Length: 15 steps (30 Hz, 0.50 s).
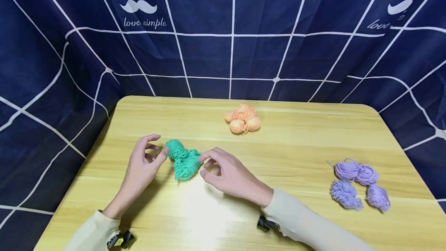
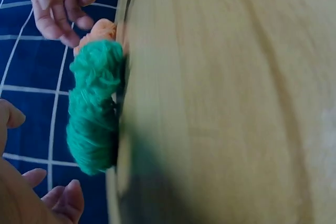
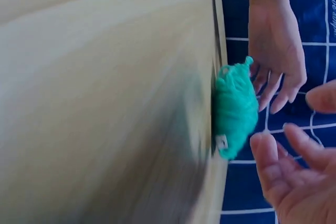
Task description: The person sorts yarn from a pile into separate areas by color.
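Two green yarn balls [image 1: 187, 164] lie together on the left half of the wooden table, the farther one wound tighter and the nearer one looser. My left hand [image 1: 140, 162] is on their left, its thumb tip close to the farther ball and its fingers loosely bent. On the right, my right hand [image 1: 228, 172] has bent fingers and thumb near the looser ball. In the left wrist view, a gap separates the left fingers from the green yarn [image 2: 94, 108]. The right wrist view shows the right fingertips [image 3: 263, 142] just off the yarn, which carries a small whitish tag.
A cluster of several orange yarn balls [image 1: 245, 118] sits near the back edge of the table [image 1: 296, 142]. Several purple yarn balls [image 1: 357, 173] lie at the right side. A dark blue curtain [image 1: 205, 53] with white lines surrounds the table's back and sides.
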Motion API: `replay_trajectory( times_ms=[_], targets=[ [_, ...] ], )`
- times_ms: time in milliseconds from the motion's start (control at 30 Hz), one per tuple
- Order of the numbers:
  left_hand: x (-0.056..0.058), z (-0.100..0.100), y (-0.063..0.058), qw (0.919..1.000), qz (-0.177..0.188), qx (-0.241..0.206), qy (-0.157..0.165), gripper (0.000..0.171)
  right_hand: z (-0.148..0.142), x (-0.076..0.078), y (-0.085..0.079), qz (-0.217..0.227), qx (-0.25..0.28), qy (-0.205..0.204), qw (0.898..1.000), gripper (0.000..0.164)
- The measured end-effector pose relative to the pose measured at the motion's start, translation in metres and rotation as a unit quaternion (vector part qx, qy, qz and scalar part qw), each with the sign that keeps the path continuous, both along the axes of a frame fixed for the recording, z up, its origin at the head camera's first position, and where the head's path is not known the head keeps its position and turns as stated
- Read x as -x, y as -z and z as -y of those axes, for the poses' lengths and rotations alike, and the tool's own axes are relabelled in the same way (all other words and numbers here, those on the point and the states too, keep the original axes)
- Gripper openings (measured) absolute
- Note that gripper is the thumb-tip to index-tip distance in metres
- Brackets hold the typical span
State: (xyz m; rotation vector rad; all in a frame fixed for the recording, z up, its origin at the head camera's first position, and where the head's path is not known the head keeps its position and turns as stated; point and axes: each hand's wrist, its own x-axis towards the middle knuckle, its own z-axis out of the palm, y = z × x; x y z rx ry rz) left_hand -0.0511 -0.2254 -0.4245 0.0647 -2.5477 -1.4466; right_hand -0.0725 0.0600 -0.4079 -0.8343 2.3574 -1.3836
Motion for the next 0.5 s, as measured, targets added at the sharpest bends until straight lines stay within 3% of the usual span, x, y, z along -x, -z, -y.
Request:
replay_trajectory(
  times_ms=[133, 267, 500],
  targets=[
    [-0.006, -0.009, -0.011, 0.9942, -0.097, 0.044, 0.016, 0.047, -0.018, -0.002, -0.003, -0.043, 0.024, -0.044, 0.998, 0.032],
    [-0.015, -0.022, -0.021, 0.9812, -0.167, 0.067, 0.069, 0.054, -0.037, -0.010, -0.005, -0.102, -0.008, -0.064, 0.993, 0.032],
    [-0.031, -0.044, -0.030, 0.9580, -0.173, 0.093, 0.209, 0.067, -0.070, -0.026, -0.001, -0.189, -0.079, -0.082, 0.975, 0.052]
  ],
)
